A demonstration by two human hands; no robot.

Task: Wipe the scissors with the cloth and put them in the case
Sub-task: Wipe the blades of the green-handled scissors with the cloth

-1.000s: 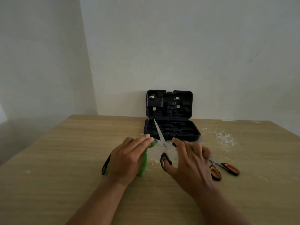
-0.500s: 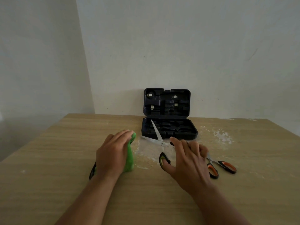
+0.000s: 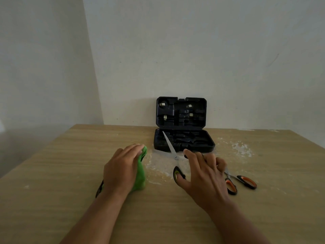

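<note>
The right hand (image 3: 202,175) is on the yellow-handled scissors (image 3: 171,149), thumb through a loop, fingers over the other handle; this grip probably steadies them for wiping. Their blades are spread, one reaching over the open black case (image 3: 183,140) at 12 o'clock. At 9 o'clock the left hand (image 3: 121,170) lies flat, pressing the green cloth (image 3: 140,175) onto the worktop (image 3: 52,173). Orange-handled scissors (image 3: 241,181) lie at 3 o'clock.

The left hand (image 3: 121,170) hides most of the cloth (image 3: 140,175), perhaps covering another handle.

Head view (worn) looks forward and down, close over table (image 3: 52,173).
</note>
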